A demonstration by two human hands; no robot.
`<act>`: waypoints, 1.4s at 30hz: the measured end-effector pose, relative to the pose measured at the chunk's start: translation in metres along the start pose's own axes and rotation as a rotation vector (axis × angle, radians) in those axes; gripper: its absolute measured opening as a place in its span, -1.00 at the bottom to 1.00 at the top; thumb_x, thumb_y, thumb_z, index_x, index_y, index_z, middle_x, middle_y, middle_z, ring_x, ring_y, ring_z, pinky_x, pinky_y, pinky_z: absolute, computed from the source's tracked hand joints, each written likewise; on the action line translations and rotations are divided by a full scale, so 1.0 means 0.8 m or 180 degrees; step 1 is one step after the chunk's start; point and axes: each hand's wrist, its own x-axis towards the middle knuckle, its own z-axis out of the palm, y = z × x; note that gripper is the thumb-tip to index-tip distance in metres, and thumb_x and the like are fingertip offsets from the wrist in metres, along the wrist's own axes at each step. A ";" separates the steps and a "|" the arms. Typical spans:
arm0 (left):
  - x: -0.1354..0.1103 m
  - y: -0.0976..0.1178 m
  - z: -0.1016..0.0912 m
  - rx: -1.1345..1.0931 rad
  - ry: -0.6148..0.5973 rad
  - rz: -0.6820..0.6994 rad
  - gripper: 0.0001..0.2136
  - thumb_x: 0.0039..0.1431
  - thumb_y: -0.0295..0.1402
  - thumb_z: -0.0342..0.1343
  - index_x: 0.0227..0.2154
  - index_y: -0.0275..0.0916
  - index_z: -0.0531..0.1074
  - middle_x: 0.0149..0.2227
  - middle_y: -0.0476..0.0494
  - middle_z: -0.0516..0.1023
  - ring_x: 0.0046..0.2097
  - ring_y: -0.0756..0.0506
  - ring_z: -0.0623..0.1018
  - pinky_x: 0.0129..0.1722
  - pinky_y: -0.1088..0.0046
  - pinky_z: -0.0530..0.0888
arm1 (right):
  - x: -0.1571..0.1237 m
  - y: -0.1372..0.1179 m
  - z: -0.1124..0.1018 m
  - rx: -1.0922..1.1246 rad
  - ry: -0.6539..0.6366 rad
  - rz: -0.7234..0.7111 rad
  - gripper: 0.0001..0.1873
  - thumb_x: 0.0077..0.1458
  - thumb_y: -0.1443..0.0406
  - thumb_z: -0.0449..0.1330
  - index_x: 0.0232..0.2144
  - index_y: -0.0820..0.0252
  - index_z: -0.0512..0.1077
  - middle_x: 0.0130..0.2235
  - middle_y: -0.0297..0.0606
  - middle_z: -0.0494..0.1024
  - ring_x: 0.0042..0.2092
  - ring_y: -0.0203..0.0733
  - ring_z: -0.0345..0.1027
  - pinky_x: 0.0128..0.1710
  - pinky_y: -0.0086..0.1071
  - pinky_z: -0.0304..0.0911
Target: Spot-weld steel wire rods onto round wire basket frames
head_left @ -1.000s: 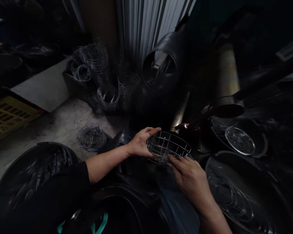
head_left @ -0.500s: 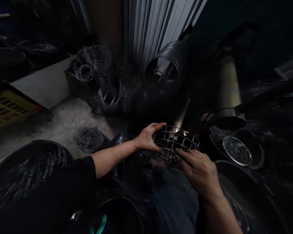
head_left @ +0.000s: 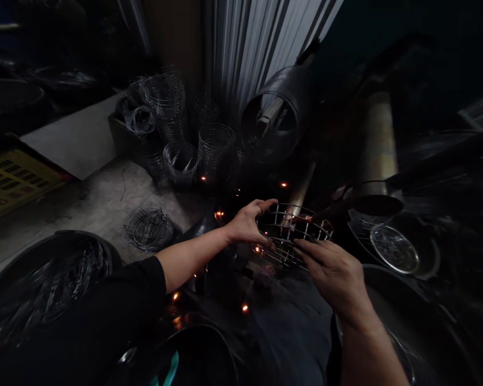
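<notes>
1. Metal wire basket (head_left: 286, 244) is just right of and below the frame's middle.
2. Left hand (head_left: 250, 222) pinches its left side.
3. Right hand (head_left: 336, 271) grips its near edge.
4. Orange sparks (head_left: 245, 308) glow at lower middle.

two hands (head_left: 247, 222) (head_left: 338, 273), one held basket (head_left: 285, 249), one yellow crate (head_left: 14, 181)
</notes>
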 end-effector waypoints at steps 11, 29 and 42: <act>0.035 -0.006 -0.007 0.0093 -0.0012 -0.0115 0.04 -0.56 -0.29 0.48 0.18 -0.20 0.23 0.07 -0.22 0.30 -0.02 -0.19 0.42 0.01 0.22 0.42 | 0.013 0.014 -0.003 0.0412 0.0298 0.0602 -0.72 0.17 0.18 0.13 -0.17 0.15 0.56 -0.25 -0.19 0.59 -0.25 -0.13 0.47 -0.24 -0.30 0.38; 0.005 -0.076 0.031 -0.1680 0.0387 -0.0935 0.12 -0.55 -0.34 0.47 0.22 -0.29 0.09 0.10 -0.35 0.37 0.07 -0.24 0.43 0.07 0.06 0.39 | -0.043 -0.039 -0.014 0.0484 -0.0229 0.0253 -0.70 0.18 0.16 0.16 -0.11 0.17 0.52 -0.23 -0.18 0.58 -0.27 -0.16 0.50 -0.37 -0.43 0.41; -0.072 0.013 -0.022 0.0612 -0.0113 0.0097 -0.07 -0.47 -0.27 0.43 0.14 -0.20 0.28 0.06 -0.22 0.33 0.07 -0.23 0.42 0.14 0.17 0.37 | -0.015 -0.074 -0.010 0.0394 -0.1121 0.0596 -0.79 0.09 0.28 0.16 -0.28 0.14 0.59 -0.35 -0.22 0.60 -0.39 -0.13 0.49 -0.46 -0.37 0.39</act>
